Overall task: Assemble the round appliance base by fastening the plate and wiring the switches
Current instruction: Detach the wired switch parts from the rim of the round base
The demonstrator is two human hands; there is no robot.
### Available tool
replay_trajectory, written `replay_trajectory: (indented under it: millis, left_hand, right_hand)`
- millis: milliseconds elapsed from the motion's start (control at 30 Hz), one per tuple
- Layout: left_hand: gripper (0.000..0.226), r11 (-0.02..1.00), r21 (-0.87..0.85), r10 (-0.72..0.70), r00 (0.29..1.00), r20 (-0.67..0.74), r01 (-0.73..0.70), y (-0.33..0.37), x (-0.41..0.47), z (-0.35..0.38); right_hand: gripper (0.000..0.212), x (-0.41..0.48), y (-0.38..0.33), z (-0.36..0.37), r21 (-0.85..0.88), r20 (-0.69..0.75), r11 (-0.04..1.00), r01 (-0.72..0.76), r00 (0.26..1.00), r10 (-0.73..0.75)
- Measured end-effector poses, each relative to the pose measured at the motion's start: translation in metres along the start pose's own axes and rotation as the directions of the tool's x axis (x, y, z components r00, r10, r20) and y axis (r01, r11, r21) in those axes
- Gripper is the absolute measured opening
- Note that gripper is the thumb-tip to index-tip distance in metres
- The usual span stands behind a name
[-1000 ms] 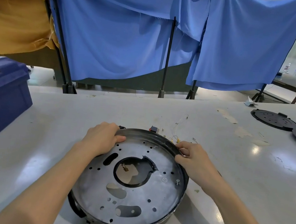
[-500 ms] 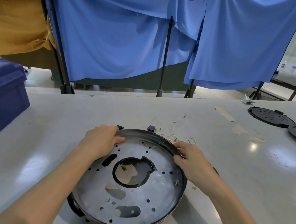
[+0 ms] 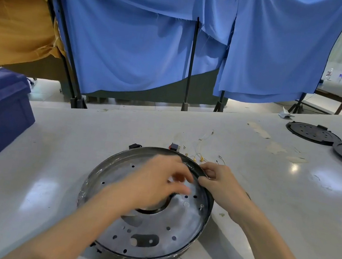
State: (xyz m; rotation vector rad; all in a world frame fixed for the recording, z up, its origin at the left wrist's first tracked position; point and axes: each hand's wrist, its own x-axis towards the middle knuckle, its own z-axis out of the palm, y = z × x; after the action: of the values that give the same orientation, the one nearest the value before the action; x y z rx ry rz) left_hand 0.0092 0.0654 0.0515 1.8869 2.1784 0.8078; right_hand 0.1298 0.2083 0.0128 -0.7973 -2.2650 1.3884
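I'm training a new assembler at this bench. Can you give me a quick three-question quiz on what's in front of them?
1. True or false: the right hand grips the rim of the base.
2. The red switch lies: A inside the base; B on the table beyond the base; C under the right hand.
3. Fill in: ____ black discs lie at the table's far right.
Key: 1 true; 2 B; 3 two.

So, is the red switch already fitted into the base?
No, the red switch lies on the table just beyond the far rim of the base.
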Motion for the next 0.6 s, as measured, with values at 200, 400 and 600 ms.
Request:
replay_trajectory:
  millis: [200,400,600]
  left_hand:
    - [0.029,1.000,0.019,0.009,0.999,0.046,-0.010,0.016,-0.005,0.032]
    - [0.099,0.977,0.207,-0.092,0.982,0.162,0.057,0.037,-0.020,0.039]
    - [0.068,0.915,0.400,-0.138,0.972,0.190,0.052,0.058,-0.027,0.042]
  right_hand:
    - [0.018,-0.001,0.003,0.001,0.077,-0.022,0.997,0.026,0.999,-0.024]
    - [0.018,0.000,0.005,0.001,0.114,-0.053,0.993,0.011,0.999,-0.005]
    - [0.020,-0.003,0.003,0.002,0.112,-0.049,0.994,-0.015,0.999,0.020]
